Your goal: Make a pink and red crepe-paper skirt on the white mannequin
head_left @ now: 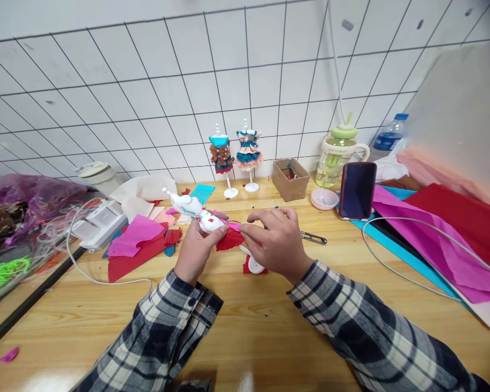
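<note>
My left hand (194,251) grips a small white dress-form mannequin (187,204), tilted so that its neck points to the upper left. Red crepe paper (231,239) is gathered like a skirt around its lower part. The round white stand base (255,265) sticks out below, over a scrap of red paper. My right hand (275,239) is closed, thumb and forefinger pinching the edge of a pink paper strip (232,224) at the mannequin's waist. Thread snips (314,238) lie on the table just right of my right hand.
Two dressed mannequins (249,155) stand at the wall beside a cardboard box (291,181). A pink bowl (324,199), a phone (357,190) and a green-lidded jug (338,155) are to the right. Coloured paper sheets (433,239) lie far right; paper scraps (135,237) and a power strip (100,223) lie left.
</note>
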{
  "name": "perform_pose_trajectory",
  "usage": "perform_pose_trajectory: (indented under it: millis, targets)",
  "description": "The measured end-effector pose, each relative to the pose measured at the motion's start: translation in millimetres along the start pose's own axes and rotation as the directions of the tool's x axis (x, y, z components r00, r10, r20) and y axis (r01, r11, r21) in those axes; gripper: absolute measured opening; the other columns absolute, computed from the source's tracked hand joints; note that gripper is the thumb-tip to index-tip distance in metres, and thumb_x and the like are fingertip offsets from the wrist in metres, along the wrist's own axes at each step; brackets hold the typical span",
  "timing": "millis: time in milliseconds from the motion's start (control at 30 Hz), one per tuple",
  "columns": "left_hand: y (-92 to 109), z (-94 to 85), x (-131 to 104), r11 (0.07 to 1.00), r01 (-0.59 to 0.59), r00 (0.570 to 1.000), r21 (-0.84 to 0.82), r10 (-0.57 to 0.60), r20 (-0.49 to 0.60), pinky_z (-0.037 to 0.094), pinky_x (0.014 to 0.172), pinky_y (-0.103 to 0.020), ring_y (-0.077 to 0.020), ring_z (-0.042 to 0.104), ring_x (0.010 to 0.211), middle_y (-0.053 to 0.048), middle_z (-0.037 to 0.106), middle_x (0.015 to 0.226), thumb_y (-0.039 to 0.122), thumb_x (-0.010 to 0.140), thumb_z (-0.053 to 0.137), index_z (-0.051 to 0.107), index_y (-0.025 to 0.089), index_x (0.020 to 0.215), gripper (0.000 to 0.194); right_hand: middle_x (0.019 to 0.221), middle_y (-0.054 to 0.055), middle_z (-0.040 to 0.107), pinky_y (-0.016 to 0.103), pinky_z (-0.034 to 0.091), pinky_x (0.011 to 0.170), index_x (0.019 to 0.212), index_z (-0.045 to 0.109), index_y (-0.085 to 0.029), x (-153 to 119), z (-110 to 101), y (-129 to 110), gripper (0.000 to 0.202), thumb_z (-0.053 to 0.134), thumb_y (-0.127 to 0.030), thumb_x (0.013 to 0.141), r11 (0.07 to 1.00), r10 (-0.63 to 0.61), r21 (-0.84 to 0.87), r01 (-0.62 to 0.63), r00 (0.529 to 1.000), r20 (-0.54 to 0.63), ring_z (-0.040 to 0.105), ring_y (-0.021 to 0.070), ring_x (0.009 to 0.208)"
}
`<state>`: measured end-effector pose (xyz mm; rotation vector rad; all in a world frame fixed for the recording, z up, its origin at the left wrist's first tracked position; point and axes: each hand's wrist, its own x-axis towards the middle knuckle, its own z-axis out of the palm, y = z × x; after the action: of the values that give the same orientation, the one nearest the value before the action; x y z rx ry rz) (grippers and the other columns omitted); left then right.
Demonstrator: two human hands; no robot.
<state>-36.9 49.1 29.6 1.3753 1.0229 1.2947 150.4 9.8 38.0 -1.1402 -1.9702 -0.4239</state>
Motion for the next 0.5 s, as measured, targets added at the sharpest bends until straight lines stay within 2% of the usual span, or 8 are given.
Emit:
perform_pose_trajectory:
  millis: [133, 267, 367, 433, 500]
  targets:
    - [-0.7, 0.1, -0.1, 0.999, 0.019, 1.000, -0.036, -0.020, -0.025, 0.045, 0.077, -0.027, -0.0153, 0.059, 0.083, -0.001, 0.064, 0.091, 0.029, 0.068, 0.077, 0.055, 0.018, 0.098, 0.039, 0.097, 0.001, 0.068, 0.039, 0.021, 0.077, 0.089, 0.066, -0.024, -0.4, 0.1, -8.0, 0.013, 0.053, -0.024, 0.088, 0.998, -0.049, -0.043, 0.049, 0.999, 0.010, 0.047, 0.0160, 0.077]
    - [-0.2, 1.1, -0.5, 0.998, 0.017, 1.000, -0.062, -0.017, 0.002, 0.044, 0.071, -0.025, -0.0130, 0.055, 0.074, 0.001, 0.059, 0.080, 0.029, 0.067, 0.077, 0.055, 0.017, 0.092, 0.035, 0.088, 0.002, 0.067, 0.038, 0.021, 0.072, 0.083, 0.063, -0.021, -5.0, 5.2, -14.2, 0.015, 0.049, -0.022, 0.090, 0.992, -0.101, -0.070, 0.106, 0.993, 0.068, 0.044, 0.0156, 0.073]
    - [0.1, 0.5, 0.2, 0.998, 0.006, 1.000, -0.068, -0.006, -0.001, 0.043, 0.067, -0.024, -0.0119, 0.053, 0.069, 0.002, 0.057, 0.077, 0.028, 0.067, 0.077, 0.054, 0.018, 0.091, 0.034, 0.084, 0.002, 0.066, 0.037, 0.022, 0.071, 0.081, 0.062, -0.021, -10.5, 9.6, -14.0, 0.016, 0.049, -0.024, 0.090, 0.990, -0.133, -0.043, 0.137, 0.988, 0.083, 0.044, 0.0155, 0.073]
    - [0.2, -1.5, 1.7, 0.996, -0.015, 0.999, -0.084, 0.013, -0.030, 0.044, 0.066, -0.024, -0.0114, 0.053, 0.069, 0.003, 0.056, 0.077, 0.027, 0.067, 0.076, 0.054, 0.018, 0.090, 0.033, 0.079, 0.003, 0.064, 0.036, 0.024, 0.071, 0.074, 0.061, -0.020, -13.7, 12.4, -12.4, 0.021, 0.051, -0.032, 0.088, 0.994, -0.104, 0.053, 0.099, 0.990, 0.092, 0.045, 0.0157, 0.073]
    - [1.1, -4.3, 3.3, 0.994, -0.052, 0.997, -0.096, 0.046, -0.064, 0.045, 0.069, -0.025, -0.0117, 0.055, 0.070, 0.003, 0.056, 0.078, 0.026, 0.067, 0.076, 0.053, 0.019, 0.087, 0.031, 0.074, 0.002, 0.060, 0.034, 0.028, 0.069, 0.067, 0.058, -0.019, -14.9, 16.2, -11.1, 0.028, 0.050, -0.037, 0.087, 0.974, 0.036, 0.216, -0.062, 0.992, 0.123, 0.046, 0.0152, 0.071]
